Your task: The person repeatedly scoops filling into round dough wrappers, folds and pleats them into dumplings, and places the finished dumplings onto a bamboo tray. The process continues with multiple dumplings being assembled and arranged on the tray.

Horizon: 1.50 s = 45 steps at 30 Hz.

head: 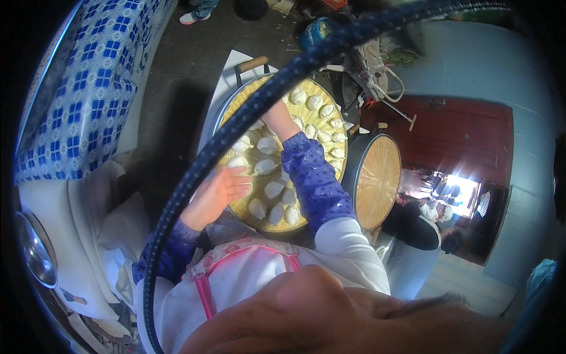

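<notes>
A round woven tray point(283, 146) holds several white dumplings point(266, 145) and sits in a round metal pan with a wooden handle point(253, 64). My left hand point(221, 193) is over the tray's near left edge, beside dumplings, palm down, fingers extended, with nothing visible in it. My right hand point(279, 116) reaches over the upper middle of the tray among dumplings. A dark braided cable point(212, 152) crosses the view and hides its fingers, so whether it holds anything cannot be seen. Purple patterned sleeve covers are on both forearms.
Right of the tray stands a second round pan with a woven surface point(379, 179). A blue-checked cloth point(88, 101) covers a surface at the left, above a white padded seat point(75, 248). Another person point(420, 223) is near the doorway at right; a foot point(194, 17) shows at the top.
</notes>
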{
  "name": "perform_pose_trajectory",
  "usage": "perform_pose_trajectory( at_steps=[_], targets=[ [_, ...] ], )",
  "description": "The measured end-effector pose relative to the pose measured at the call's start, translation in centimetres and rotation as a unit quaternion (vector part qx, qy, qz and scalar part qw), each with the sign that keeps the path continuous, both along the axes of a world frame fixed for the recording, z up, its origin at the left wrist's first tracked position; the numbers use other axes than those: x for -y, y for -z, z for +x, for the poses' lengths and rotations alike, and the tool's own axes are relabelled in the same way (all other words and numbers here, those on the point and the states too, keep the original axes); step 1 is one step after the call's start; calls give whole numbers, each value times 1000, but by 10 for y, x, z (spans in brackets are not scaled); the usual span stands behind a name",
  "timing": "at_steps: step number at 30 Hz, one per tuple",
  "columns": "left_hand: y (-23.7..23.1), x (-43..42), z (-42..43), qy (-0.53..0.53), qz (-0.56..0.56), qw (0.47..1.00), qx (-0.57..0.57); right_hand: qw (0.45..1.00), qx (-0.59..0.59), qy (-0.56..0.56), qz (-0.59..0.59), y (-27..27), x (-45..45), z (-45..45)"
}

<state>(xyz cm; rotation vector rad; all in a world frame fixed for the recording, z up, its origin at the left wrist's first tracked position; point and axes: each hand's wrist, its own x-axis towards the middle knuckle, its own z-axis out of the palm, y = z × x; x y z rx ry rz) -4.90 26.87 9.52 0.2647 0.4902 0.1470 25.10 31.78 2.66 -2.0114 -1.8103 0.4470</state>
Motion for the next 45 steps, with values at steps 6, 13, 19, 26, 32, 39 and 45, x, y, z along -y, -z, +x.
perform_pose_trajectory(
  at_steps=[6, 13, 19, 26, 32, 39, 45],
  targets=[
    [-17, 12, 11, 39, 32, 999, -1, 997, -9, 68, 36, -43, 21, 7],
    [-53, 66, 64, 185, 80, 978, 45, 954, -46, 271, 117, -145, 239, 13],
    [-80, 173, 104, 366, 107, 922, 62, 813, -25, 563, 149, -158, 523, -50],
    [-67, 327, 109, 547, 85, 829, 79, 554, 36, 824, 117, -92, 814, -252],
    [-64, 422, 110, 607, 124, 784, 15, 393, -27, 919, -26, -32, 903, -380],
    [-82, 498, 109, 588, 156, 794, -3, 363, -11, 930, 59, 11, 989, -335],
    [-78, 516, 101, 582, 171, 795, -18, 329, -54, 939, -89, 8, 1001, -283]
  ],
)
